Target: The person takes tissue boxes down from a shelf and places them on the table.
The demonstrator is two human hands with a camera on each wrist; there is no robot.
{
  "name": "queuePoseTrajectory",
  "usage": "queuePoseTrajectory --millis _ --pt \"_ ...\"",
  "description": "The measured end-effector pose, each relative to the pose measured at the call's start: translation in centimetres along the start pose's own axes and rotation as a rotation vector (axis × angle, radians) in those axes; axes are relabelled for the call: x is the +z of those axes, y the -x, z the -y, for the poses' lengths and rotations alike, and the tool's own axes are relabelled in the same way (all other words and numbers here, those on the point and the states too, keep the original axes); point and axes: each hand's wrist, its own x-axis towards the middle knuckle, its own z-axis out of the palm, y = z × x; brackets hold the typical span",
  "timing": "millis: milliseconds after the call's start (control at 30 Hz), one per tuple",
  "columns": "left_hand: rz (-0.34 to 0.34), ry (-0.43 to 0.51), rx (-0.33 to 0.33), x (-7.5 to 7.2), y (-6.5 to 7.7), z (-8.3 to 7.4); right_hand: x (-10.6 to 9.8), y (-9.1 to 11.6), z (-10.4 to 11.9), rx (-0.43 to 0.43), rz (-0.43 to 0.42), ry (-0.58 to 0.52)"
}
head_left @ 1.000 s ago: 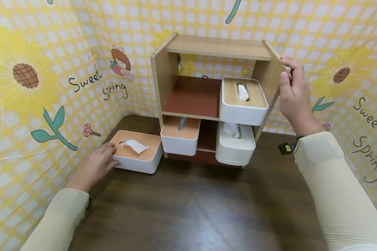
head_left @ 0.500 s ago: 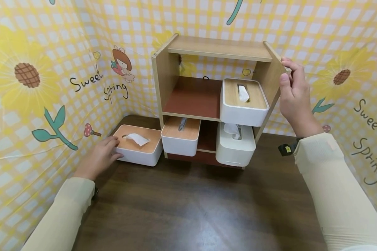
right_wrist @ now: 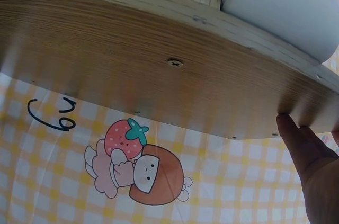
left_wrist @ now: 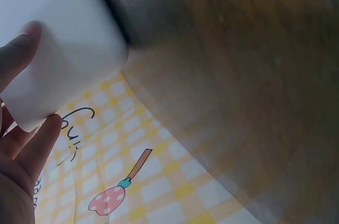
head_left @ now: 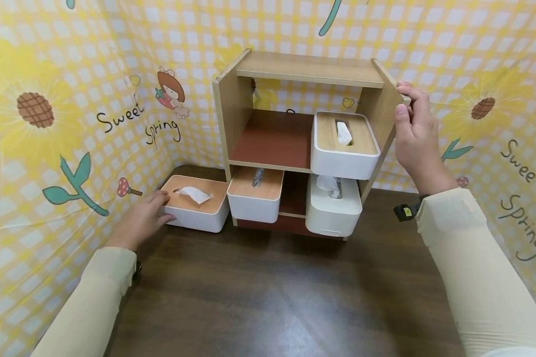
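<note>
My left hand (head_left: pixel 142 218) grips the near left end of a white tissue box (head_left: pixel 196 218) with a wood-look lid and a tissue sticking out. In the left wrist view, the thumb lies on one white face of this box (left_wrist: pixel 79 49) and the fingers on its end. The box stands on the dark table, just left of a wooden shelf unit (head_left: pixel 232 114). High on the unit's right side panel, my right hand (head_left: pixel 417 131) holds the front edge. The right wrist view shows fingertips on the outside of that panel (right_wrist: pixel 148 81).
Another wood-lidded tissue box (head_left: pixel 346 153) sits at the right of the upper shelf (head_left: pixel 277 136). Below are a wood-lidded one (head_left: pixel 254 203) at left and an all-white one (head_left: pixel 335 213) at right, both jutting forward. Dark table (head_left: pixel 286 297) lies in front. Checked cloth (head_left: pixel 196 119) walls surround everything.
The left tissue box has slid back along the table toward the rear wall, my left hand moving with it. My right hand keeps its place on the shelf unit.
</note>
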Motion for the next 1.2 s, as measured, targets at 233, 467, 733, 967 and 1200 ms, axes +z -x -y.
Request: queuePoseTrajectory --millis 233,467,733,967,1200 --pt "-0.015 0.008 -0.030 0.36 0.09 0.37 0.15 0.02 -0.15 0.003 -0.003 0.005" --pt "-0.006 0.016 -0.046 0.57 0.00 0.26 0.12 0.14 -0.33 0.000 -0.008 0.024" --pt "0.025 0.031 -0.096 0.69 -0.15 0.12 0.17 0.09 -0.38 -0.002 -0.011 0.019" --pt "0.076 0.042 -0.159 0.48 -0.06 -0.17 0.23 0.04 -0.10 -0.015 -0.010 0.007" --pt "0.065 0.042 -0.152 0.49 -0.23 -0.23 0.14 -0.01 -0.21 -0.013 -0.008 0.001"
